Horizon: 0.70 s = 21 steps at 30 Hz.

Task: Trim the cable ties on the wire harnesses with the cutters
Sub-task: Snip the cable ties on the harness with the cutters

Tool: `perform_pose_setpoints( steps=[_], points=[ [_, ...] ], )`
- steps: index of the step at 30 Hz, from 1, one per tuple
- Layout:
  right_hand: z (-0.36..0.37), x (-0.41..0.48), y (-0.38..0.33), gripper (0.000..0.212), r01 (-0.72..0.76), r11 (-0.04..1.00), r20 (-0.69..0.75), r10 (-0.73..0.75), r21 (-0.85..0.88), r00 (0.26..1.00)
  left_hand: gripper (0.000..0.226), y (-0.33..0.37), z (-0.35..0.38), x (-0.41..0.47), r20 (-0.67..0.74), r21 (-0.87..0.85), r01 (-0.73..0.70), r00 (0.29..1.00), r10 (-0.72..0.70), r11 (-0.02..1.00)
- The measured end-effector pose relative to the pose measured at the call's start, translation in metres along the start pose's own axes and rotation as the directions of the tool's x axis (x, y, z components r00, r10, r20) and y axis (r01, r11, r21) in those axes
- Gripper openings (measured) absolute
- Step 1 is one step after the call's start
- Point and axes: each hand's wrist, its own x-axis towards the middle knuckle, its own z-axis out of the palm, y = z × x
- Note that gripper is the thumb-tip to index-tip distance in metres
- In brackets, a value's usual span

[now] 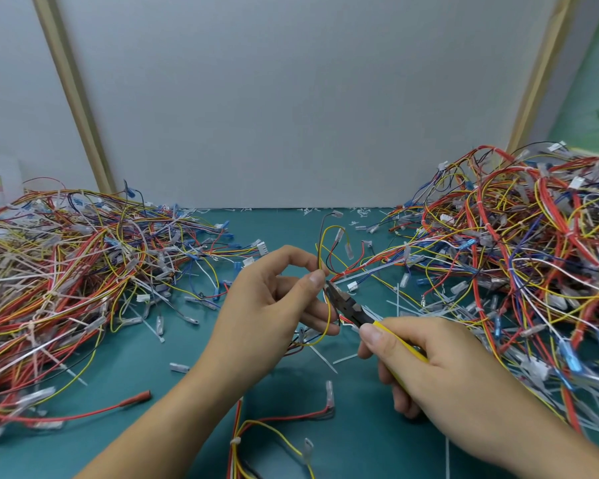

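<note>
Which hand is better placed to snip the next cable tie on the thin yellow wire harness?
Right. The right hand grips the yellow-handled black cutters, their tip beside the thin yellow wire harness that the left hand pinches.

Teal worktop (284, 233): bare strip upper centre of frame, up to grey back panel (291, 115).
Left side blocked by tangled heap of red, yellow, blue wire harnesses (66, 271).
Right side blocked by taller matching heap (516, 254).
Bottom centre: loose yellow-red harness (274, 423).
Between heaps: scattered white cable-tie offcuts (343, 358).
</note>
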Motion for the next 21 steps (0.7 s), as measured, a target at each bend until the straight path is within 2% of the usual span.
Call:
perform_pose_setpoints(
  steps=[21],
  points=[
    [-0.0009, -0.0002, -0.0003, 0.072, -0.003, 1.000, 0.013, 0.003, -0.003, 1.000, 0.011, -0.0005, 0.0013, -0.0004, 0.002, 0.003, 0.006, 1.000, -0.006, 1.000]
  ],
)
